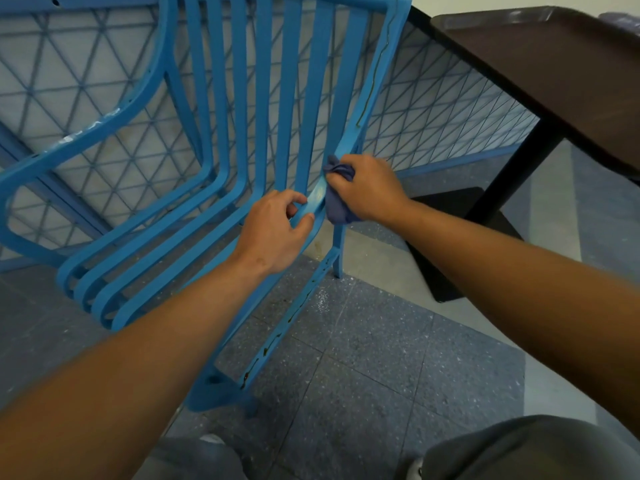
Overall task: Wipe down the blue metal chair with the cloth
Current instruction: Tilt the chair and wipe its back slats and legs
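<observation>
a: floor first. what is it?

b: blue-grey speckled tile floor (pixel 381 358), pale grout lines. white wall (pixel 519 1) at the top right. behind the chair a blue mesh fence panel (pixel 433 109), diagonal wire grid, pale sheet behind the left part.

a: other stuff around?

b: dark brown table (pixel 561 74) at upper right, raised rim, its near corner points toward the chair. a black leg (pixel 519 161) comes down from it to a dark flat base on the floor. grey trouser knees (pixel 540 448) at the bottom edge.

a: ok, the chair?

b: blue metal chair (pixel 242 98), slatted, fills the left and centre, back slats running up to the top edge, seat slats curving down to the lower left. the right side rail runs down to a foot on the floor, dark drip stains along it. scuffed paint on the left armrest.

a: hands?

b: left hand (pixel 277 230) grips a slat at the seat-back bend, fingers curled over it, thumb underneath. right hand (pixel 367 188) just beside it, fingers bunched around a dull blue cloth (pixel 337 202), pressing it on the right rail at the same bend. wet sheen on the slat between the hands.

a: anything blocking?

b: both forearms cross the lower frame and cover part of the seat front and floor. right hand hides most of the cloth.
</observation>
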`<state>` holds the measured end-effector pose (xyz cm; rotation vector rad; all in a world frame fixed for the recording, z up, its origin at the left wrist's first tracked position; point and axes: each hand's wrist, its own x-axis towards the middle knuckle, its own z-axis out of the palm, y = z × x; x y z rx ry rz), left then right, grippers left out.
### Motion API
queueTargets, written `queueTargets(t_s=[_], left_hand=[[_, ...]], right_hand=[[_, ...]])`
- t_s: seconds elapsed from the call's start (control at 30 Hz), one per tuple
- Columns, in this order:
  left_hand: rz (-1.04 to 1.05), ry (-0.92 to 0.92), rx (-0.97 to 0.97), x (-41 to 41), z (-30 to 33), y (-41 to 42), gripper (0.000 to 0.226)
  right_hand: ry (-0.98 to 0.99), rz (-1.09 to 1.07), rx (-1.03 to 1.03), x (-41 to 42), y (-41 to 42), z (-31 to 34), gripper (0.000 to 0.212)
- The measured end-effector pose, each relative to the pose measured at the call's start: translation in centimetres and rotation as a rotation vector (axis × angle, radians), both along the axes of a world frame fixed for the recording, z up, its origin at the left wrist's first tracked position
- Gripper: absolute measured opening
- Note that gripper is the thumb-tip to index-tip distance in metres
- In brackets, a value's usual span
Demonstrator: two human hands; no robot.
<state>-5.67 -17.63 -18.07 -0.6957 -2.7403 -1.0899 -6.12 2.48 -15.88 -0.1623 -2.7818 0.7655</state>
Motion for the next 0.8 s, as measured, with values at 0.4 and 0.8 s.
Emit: queueTargets(t_s=[0.4,0.8], left_hand=[[0.005,-0.023,-0.001,0.2,0.2,0.1,0.028],[0.010,-0.003,0.009,0.1,-0.1,0.1,0.030]], right_hand=[[0.134,-0.272,-0.303,-2.6,1.4,1.4,0.030],[0.140,0.105,-0.001,0.9,0.0,-1.3,0.017]])
